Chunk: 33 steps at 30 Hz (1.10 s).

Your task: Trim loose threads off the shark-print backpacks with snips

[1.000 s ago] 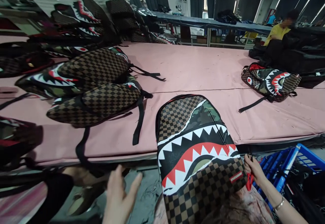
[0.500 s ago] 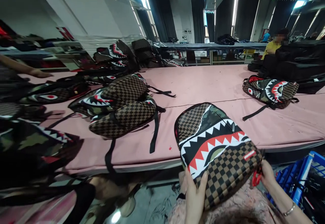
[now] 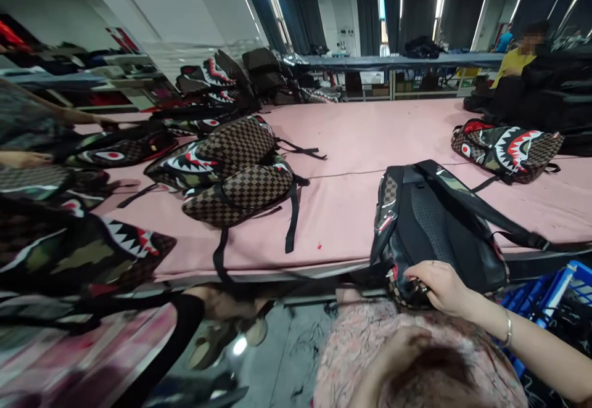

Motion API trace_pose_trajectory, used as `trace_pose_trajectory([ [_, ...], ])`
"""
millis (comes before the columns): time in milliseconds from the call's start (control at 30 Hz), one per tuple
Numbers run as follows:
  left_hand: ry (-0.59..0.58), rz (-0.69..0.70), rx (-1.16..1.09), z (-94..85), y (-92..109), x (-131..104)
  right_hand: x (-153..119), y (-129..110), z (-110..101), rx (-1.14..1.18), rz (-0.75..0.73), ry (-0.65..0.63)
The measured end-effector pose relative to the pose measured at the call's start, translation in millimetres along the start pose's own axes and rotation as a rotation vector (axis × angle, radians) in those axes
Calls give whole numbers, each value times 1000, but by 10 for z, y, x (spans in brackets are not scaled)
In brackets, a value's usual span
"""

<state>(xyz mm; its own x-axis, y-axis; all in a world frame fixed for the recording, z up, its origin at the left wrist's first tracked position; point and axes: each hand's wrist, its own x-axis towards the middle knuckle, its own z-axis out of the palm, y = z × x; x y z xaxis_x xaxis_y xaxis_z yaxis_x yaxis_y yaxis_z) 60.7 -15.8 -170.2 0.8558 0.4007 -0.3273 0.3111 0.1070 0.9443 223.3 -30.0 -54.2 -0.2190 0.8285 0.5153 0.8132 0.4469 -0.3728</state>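
Observation:
A backpack (image 3: 444, 229) lies at the front edge of the pink table, its black padded back and shoulder straps facing up. Strips of brown checks and camouflage show along its side. My right hand (image 3: 441, 288), with a bracelet at the wrist, has its fingers closed on the backpack's near lower edge. A small dark, shiny bit shows by those fingertips, too small to name. Below, over my patterned pink clothing, is my left hand (image 3: 409, 343), apart from the backpack. Motion smears its fingers, so whether it holds anything is unclear.
Several shark-mouth backpacks (image 3: 238, 195) lie on the pink table (image 3: 342, 211) to the left, with another backpack (image 3: 509, 149) at right. Black bags (image 3: 555, 100) are piled behind that one. A blue crate (image 3: 546, 297) stands low at right. Co-workers are at the left and far right.
The backpack has been turned over from its shark-mouth front to its strapped back and rests farther onto the table. My left hand has let go; my right hand has moved left along the edge.

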Motion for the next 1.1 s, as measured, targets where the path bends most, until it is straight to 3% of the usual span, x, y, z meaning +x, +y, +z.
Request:
trace_pose_trajectory([
  [67,168,8,-106,-188,-73,-171,-243,65,114,41,131,-35],
  [133,426,21,-288,-396,-75,-278,-438,121,142,69,256,-52],
  [233,846,72,-486,-676,16,-295,-590,148,111,68,473,-79],
  [300,1025,118,-543,-819,87,-226,-614,128,80,50,620,-87],
  [367,983,96,-629,-921,128,-122,-604,92,60,44,728,-95],
  [500,579,56,-728,-990,138,62,-562,32,81,156,817,-51],
  [567,505,107,-664,-955,179,87,-531,9,104,276,830,2],
  [767,545,287,-491,-728,600,-70,-373,-64,67,484,731,134],
  [900,562,235,-388,-622,820,-101,-251,-65,83,453,749,218],
  [1100,696,139,-310,-588,896,-21,-204,-18,187,304,658,174],
])
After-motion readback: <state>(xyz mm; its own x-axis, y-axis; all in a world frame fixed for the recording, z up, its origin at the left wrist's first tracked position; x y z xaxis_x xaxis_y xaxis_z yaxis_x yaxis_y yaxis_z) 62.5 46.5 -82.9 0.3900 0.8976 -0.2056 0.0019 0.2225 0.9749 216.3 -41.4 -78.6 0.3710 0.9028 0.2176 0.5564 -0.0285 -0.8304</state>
